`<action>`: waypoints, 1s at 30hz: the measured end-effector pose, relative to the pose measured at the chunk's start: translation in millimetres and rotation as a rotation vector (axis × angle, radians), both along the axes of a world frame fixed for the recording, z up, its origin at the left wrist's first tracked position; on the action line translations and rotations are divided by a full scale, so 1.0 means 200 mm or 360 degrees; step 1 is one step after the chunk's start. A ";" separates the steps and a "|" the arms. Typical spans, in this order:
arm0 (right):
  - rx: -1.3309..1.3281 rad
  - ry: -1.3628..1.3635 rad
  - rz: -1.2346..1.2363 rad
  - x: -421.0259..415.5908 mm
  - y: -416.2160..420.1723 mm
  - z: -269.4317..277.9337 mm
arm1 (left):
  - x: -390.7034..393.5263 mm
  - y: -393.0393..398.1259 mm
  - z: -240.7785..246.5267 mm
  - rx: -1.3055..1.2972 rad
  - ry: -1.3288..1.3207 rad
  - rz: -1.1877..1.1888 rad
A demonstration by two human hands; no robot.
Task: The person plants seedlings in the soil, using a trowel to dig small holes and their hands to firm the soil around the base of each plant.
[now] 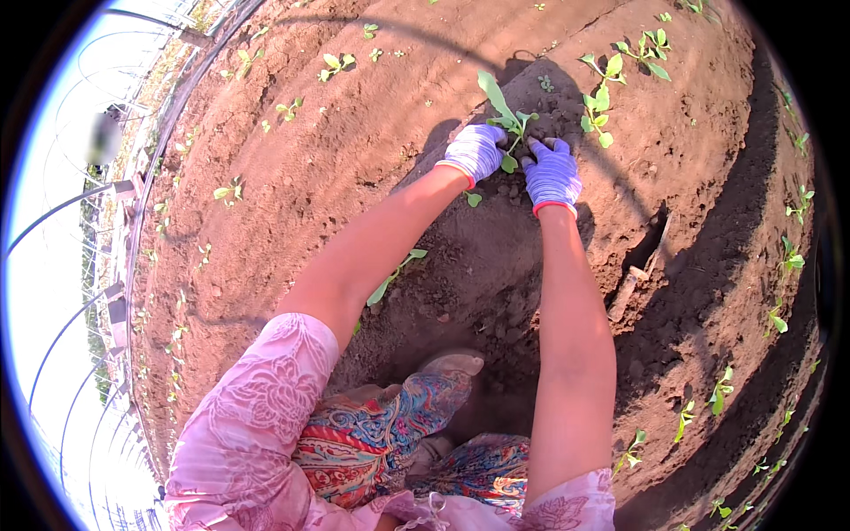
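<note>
Both my hands wear purple-and-white knitted gloves with red-orange cuffs and are low at the soil. A leafy green seedling [508,119] stands between them, one long leaf pointing up and left. My left hand [477,151] is at the left side of its stem, with fingertips partly hidden by leaves. My right hand [552,171] rests on the soil just right of the stem, fingers spread and bent, with nothing seen in it. Whether the left fingers grip the stem cannot be made out. Dark loose soil [521,189] surrounds the plant's base.
A hand tool with a wooden handle [624,295] lies in the soil at right. More seedlings [597,116] grow up right, and others [337,64] up left. A long-leaved seedling [396,277] is beside my left forearm. Furrows run along the right; hoop frames [60,206] stand far left.
</note>
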State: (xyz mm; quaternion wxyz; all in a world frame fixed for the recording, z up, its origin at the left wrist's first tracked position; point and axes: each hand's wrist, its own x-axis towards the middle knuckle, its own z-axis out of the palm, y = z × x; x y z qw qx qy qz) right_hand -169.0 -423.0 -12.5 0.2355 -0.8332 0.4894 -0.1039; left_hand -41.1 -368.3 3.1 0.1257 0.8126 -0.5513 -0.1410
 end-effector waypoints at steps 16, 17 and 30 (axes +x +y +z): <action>0.0784 -0.0806 -0.0629 -0.81 0.28 -0.19 | 0.06 1.00 0.61 -0.1009 0.1084 0.0469; 0.0712 -0.0653 -0.0505 -0.86 0.29 -0.20 | 0.09 1.08 0.64 -0.0949 0.1010 0.0585; 0.0791 -0.0010 0.0071 -1.17 0.57 -0.13 | -0.66 1.38 0.17 0.0185 0.1412 -0.0460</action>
